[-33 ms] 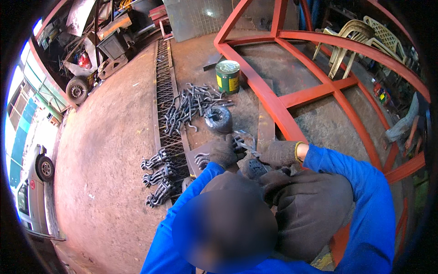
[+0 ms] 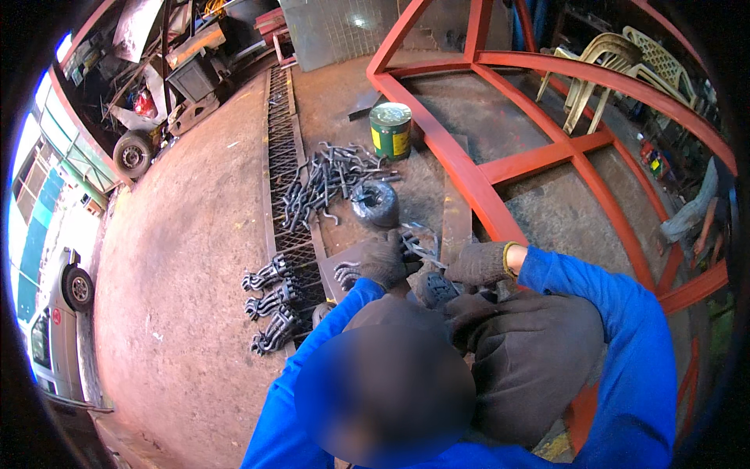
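My gloved left hand (image 2: pixel 381 264) is closed around a bundle of bent metal rods (image 2: pixel 346 274), whose hooked ends stick out on both sides of the glove. A strand of grey plastic twine (image 2: pixel 424 252) runs from that bundle to my gloved right hand (image 2: pixel 478 263), whose fingers are closed on it. Just beyond my hands sits a roll of grey plastic twine (image 2: pixel 375 205). Behind and left of the roll lies a loose heap of bent rods (image 2: pixel 328 181). Several bundled rods (image 2: pixel 270 301) rest in a row to the left of my left arm.
A green tin (image 2: pixel 390 131) with a yellow label stands beyond the roll. Red steel framing (image 2: pixel 445 144) spans the right side. A floor grating (image 2: pixel 283 133) runs along the left of the heap. Plastic chairs (image 2: pixel 601 66), another person's arm (image 2: pixel 707 223) and a parked vehicle (image 2: pixel 55 328) are farther out.
My right hand has shifted very slightly to the right with the twine. Everything else looks the same.
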A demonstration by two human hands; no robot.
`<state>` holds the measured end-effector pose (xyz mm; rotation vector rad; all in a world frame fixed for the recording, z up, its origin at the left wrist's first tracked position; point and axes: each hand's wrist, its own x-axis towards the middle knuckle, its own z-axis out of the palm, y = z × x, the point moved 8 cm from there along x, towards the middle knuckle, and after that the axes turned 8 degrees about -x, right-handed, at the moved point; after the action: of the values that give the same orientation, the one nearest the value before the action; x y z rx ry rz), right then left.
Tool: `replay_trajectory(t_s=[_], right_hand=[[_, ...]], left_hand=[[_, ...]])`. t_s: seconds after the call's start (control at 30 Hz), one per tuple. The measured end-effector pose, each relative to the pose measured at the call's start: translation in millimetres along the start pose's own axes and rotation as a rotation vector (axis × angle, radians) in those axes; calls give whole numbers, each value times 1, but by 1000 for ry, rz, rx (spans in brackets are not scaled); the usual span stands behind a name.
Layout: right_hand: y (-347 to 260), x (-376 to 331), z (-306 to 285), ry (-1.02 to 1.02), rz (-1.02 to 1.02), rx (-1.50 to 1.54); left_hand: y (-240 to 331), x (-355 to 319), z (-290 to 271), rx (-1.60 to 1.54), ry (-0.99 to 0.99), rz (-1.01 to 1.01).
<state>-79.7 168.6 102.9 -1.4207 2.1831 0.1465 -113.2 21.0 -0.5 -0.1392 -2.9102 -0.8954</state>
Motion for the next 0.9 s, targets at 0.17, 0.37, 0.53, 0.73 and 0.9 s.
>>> replay_trajectory(t_s=[0.17, 0.37, 0.53, 0.73, 0.9], right_hand=[[8, 34, 22, -185, 89, 392], [6, 82, 48, 50, -422, 707], [6, 73, 85, -119, 537, 1802], [9, 113, 78, -5, 273, 1659], [9, 105, 88, -174, 4, 2055]], left_hand=[[4, -8, 2, 104, 106, -13], [-13, -8, 8, 76, 76, 66], [-6, -10, 0, 89, -10, 14], [-28, 0, 18, 251, 200, 111], [-10, 3, 18, 138, 42, -13]])
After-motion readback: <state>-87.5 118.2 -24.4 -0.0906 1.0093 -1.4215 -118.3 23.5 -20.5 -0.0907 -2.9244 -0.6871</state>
